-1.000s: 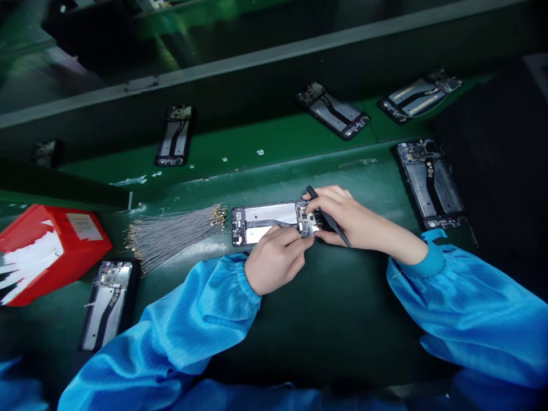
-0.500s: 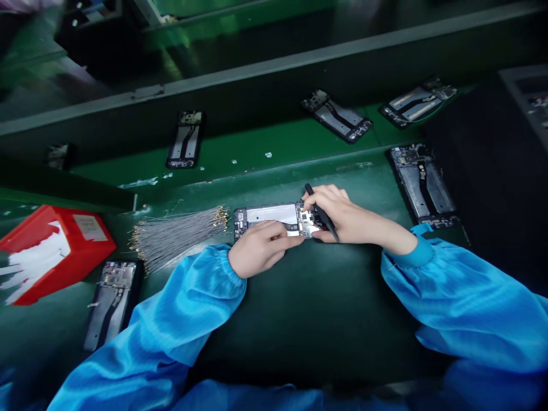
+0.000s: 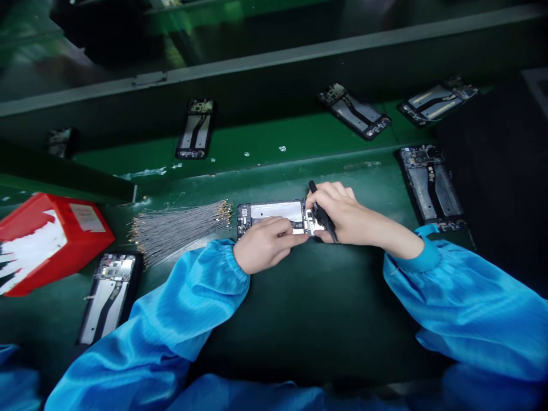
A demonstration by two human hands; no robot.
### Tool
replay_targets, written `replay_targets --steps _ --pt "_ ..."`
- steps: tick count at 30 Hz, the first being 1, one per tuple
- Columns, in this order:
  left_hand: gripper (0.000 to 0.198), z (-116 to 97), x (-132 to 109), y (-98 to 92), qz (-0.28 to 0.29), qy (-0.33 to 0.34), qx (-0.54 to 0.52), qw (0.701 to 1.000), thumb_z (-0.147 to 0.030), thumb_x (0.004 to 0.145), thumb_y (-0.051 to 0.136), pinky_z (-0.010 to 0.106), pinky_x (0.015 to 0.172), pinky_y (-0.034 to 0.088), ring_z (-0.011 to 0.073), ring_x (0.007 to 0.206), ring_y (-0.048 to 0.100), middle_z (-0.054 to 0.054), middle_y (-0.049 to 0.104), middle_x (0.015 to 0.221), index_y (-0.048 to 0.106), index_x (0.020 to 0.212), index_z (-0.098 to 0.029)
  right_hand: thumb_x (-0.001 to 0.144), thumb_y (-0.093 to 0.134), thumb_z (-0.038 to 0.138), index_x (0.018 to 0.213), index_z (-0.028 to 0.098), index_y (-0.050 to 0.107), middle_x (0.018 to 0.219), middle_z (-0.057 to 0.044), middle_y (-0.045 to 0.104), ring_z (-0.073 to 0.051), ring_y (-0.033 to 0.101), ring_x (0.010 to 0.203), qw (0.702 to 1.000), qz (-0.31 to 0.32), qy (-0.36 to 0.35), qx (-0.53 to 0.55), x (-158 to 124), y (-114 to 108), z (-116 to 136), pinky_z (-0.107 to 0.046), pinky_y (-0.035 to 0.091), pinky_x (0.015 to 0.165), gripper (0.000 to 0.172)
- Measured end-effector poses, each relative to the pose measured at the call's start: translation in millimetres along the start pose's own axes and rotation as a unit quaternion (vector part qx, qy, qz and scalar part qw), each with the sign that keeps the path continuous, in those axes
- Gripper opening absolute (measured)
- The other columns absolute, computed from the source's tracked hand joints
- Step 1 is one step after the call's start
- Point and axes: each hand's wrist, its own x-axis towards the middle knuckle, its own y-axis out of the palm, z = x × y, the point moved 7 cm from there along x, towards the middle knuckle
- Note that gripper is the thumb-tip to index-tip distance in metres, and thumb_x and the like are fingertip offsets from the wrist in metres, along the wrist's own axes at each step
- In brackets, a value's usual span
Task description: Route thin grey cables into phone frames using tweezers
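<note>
Two bare hands at an opened phone on the green bench.
The left hand is half curled over the phone's near edge, its index finger stretched right to the board; whether it grips anything cannot be told. The right hand is partly closed around a slim black tool, with thumb and fingertip spread at the phone's right end. Just left of the phone lies a sheaf of wires; farther left stand a red bin with torn white paper on it and, nearer, a second phone. Another phone lies at right. More phones rest along the far strip, below a grey rail; the room beyond is dim and blurred.
</note>
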Motion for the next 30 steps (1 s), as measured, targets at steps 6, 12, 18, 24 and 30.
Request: replay_targets --steps 6,12,18,24,30 --pt "0.029 2 0 0.1 -0.006 -0.018 -0.019 1.000 -0.014 0.085 0.038 0.025 0.064 0.045 0.0128 0.069 0.049 0.004 0.054 0.075 0.061 0.101 -0.018 0.070 0.059 0.033 0.098 0.024 0.040 0.102 -0.007 0.043 -0.026 0.037 0.096 1.000 -0.020 0.001 0.003 2 1 3 -0.037 0.031 0.077 0.035" --pt "0.021 7 2 -4.4 -0.018 -0.068 -0.121 0.990 -0.015 0.082 0.042 0.024 0.066 0.045 0.0115 0.068 0.054 0.004 0.060 0.076 0.063 0.087 -0.015 0.069 0.060 0.038 0.098 0.024 0.041 0.099 -0.006 0.043 -0.026 0.037 0.093 1.000 -0.014 -0.001 -0.013 8 5 3 -0.036 0.029 0.074 0.037" --pt "0.020 5 4 -4.2 -0.012 -0.061 -0.113 0.992 -0.017 0.083 0.043 0.023 0.064 0.043 0.0111 0.065 0.053 0.003 0.059 0.071 0.064 0.083 -0.016 0.071 0.059 0.040 0.097 0.023 0.042 0.098 -0.006 0.042 -0.026 0.037 0.092 1.000 0.008 0.004 -0.023 11 3 4 -0.035 0.029 0.073 0.036" --pt "0.021 5 3 -2.5 -0.007 -0.056 -0.097 0.994 -0.017 0.083 0.042 0.023 0.065 0.043 0.0116 0.066 0.052 0.002 0.058 0.072 0.063 0.083 -0.017 0.070 0.058 0.040 0.096 0.023 0.043 0.097 -0.007 0.042 -0.026 0.037 0.089 0.998 0.033 0.003 -0.057 15 4 7 -0.034 0.029 0.069 0.034" --pt "0.020 5 3 -3.3 -0.010 -0.049 -0.099 0.994 -0.016 0.082 0.043 0.023 0.065 0.043 0.0121 0.067 0.051 0.002 0.057 0.072 0.063 0.082 -0.017 0.073 0.057 0.040 0.095 0.023 0.044 0.098 -0.007 0.042 -0.025 0.037 0.088 0.996 0.031 -0.012 -0.081 17 3 8 -0.033 0.028 0.068 0.031"
